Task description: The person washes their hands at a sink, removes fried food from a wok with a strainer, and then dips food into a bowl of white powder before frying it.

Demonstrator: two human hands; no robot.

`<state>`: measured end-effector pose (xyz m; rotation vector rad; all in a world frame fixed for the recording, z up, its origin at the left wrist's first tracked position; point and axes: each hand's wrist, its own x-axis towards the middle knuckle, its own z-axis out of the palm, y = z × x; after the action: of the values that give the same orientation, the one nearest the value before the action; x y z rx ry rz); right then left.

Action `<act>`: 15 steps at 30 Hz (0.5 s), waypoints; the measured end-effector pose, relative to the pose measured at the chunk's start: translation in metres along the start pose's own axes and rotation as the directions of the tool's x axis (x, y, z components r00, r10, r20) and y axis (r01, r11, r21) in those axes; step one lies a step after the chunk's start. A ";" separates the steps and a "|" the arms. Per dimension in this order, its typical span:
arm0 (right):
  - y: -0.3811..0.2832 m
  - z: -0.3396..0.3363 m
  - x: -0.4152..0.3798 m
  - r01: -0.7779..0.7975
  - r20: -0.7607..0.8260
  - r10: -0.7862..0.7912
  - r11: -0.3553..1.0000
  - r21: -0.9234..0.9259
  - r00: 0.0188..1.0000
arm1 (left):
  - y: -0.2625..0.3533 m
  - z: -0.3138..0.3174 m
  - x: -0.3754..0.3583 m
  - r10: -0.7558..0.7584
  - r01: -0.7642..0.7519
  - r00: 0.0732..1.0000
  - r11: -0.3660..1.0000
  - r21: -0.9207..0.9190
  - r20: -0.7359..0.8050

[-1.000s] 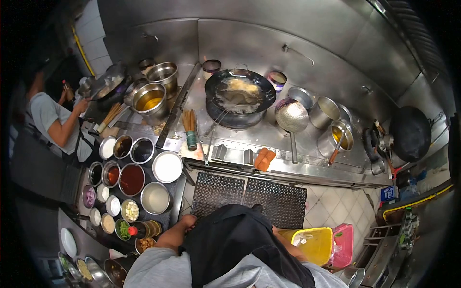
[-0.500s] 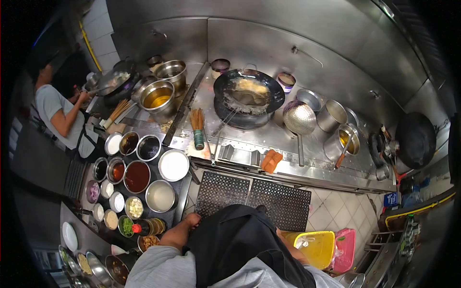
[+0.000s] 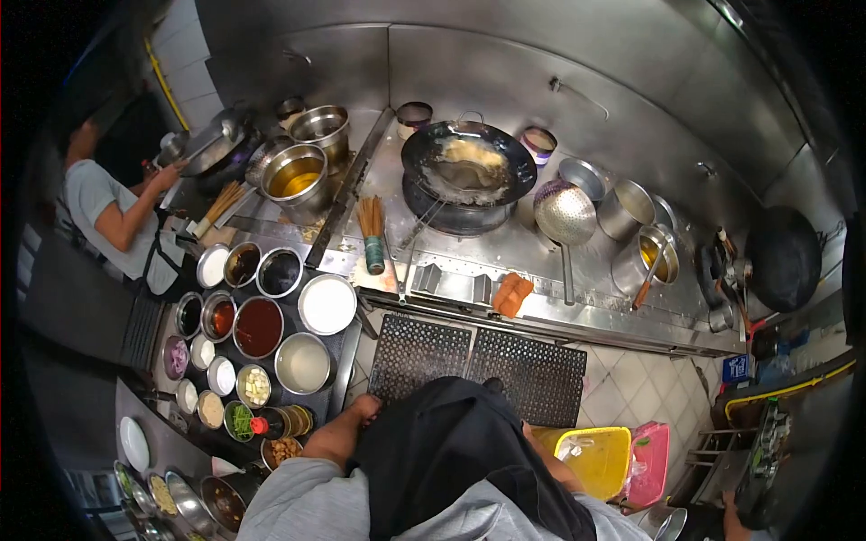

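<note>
Against a steel back wall (image 3: 505, 72), head view, stands a steel worktop (image 3: 595, 269), stained and speckled with residue. Pale tiles (image 3: 622, 370) cover the floor ahead, with two perforated dark mats (image 3: 528, 374) below the worktop's front edge. Another person (image 3: 126, 216) in a grey top works at far left; part of another arm (image 3: 733, 521) shows at lower right.

Count on the main worktop: one wok (image 3: 520, 166) on the central burner, with one batch of golden food (image 3: 469, 151) in bubbling oil; one perforated skimmer (image 3: 564, 213); one orange cloth (image 3: 512, 296); two tins (image 3: 538, 142) behind the wok, one each side. One bamboo brush (image 3: 373, 254) stands left of the wok. Two pots of yellow liquid (image 3: 296, 178) are noted, one at each side of the station.

Count on the side worktop (image 3: 345, 352): sixteen open containers of sauces and ingredients, including one pot of cloudy liquid (image 3: 302, 363), plus one red-capped bottle (image 3: 287, 421). Two bins, yellow (image 3: 591, 487) and pink (image 3: 656, 464), stand at right.

Position: the wok lies ahead of both hands, well apart. The left hand (image 3: 365, 408) hangs between apron and side worktop, near the cloudy pot; finger spread cannot be determined. The right hand (image 3: 529, 434) is mostly hidden by the apron (image 3: 442, 442), near the yellow bin; its state cannot be determined.
</note>
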<state>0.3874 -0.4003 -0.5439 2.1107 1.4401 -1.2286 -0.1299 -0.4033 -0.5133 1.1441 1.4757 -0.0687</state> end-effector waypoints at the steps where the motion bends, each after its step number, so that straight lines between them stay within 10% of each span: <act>1: -0.001 -0.001 -0.001 0.000 0.001 0.000 1.000 0.001 1.000 | 0.021 -0.005 -0.013 -0.132 0.131 0.991 0.985 -0.115 -0.003; 6: -0.001 -0.002 -0.003 0.001 0.010 -0.001 1.000 0.005 1.000 | 0.025 -0.006 -0.014 -0.197 0.189 0.979 0.973 -0.137 -0.049; 9: -0.005 -0.003 -0.007 0.004 0.020 -0.004 1.000 -0.003 1.000 | -0.037 0.008 0.030 0.114 -0.114 0.993 0.990 -0.083 -0.009; 11: -0.006 -0.002 -0.008 0.011 0.029 -0.011 1.000 -0.003 1.000 | -0.038 0.002 0.031 0.304 -0.330 0.944 0.894 0.304 0.130; 15: -0.012 -0.005 -0.010 -0.003 0.041 0.003 1.000 0.011 0.999 | -0.029 0.002 0.026 0.446 -0.450 0.893 0.872 0.194 0.067</act>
<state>0.3779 -0.3971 -0.5307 2.0819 1.4158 -1.2735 -0.1426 -0.4042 -0.5497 1.6275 1.1697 0.0925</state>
